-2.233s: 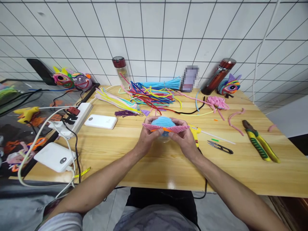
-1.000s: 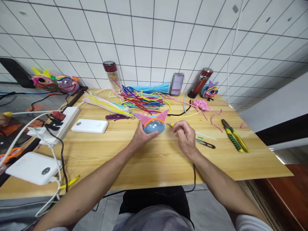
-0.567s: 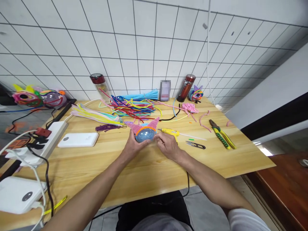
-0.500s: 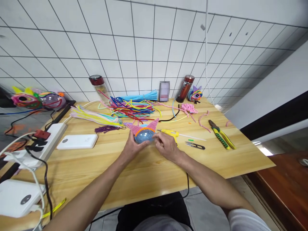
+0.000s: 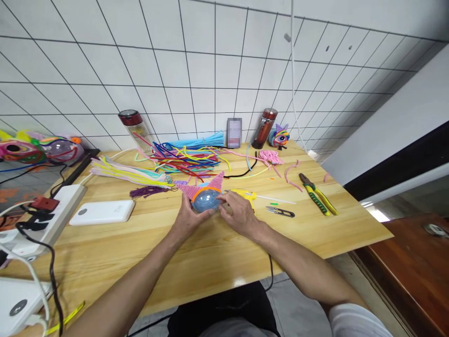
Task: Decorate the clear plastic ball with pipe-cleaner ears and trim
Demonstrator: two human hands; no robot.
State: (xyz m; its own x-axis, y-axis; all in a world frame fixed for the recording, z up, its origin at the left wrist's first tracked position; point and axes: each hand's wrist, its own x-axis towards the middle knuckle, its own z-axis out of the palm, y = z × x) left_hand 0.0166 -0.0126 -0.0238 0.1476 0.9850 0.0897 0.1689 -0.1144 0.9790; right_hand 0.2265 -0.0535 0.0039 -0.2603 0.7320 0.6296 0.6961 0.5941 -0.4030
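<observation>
A clear bluish ball [image 5: 206, 200] has an orange band over its top and two pink pointed ears [image 5: 191, 191]. My left hand [image 5: 188, 216] is wrapped round its left and lower side, thumb along the bottom. At the ball's right edge is my right hand [image 5: 238, 213], fingers bent and fingertips at the rim; whether they pinch anything is too small to tell. Partly behind the right hand lies a yellow glue gun [image 5: 247, 194]. Small black snips [image 5: 280, 211] lie to its right.
Coloured pipe cleaners [image 5: 189, 157] lie behind the ball. Pliers [image 5: 317, 194] rest at the right, a white power bank [image 5: 101, 212] at the left beside a power strip [image 5: 58, 217]. Two flasks, a phone [image 5: 234, 133] and a finished figure [image 5: 279, 136] stand by the wall.
The whole view has shifted, so things on the table appear further left. My left hand still holds the ball, and my right fingers remain at its right edge.
</observation>
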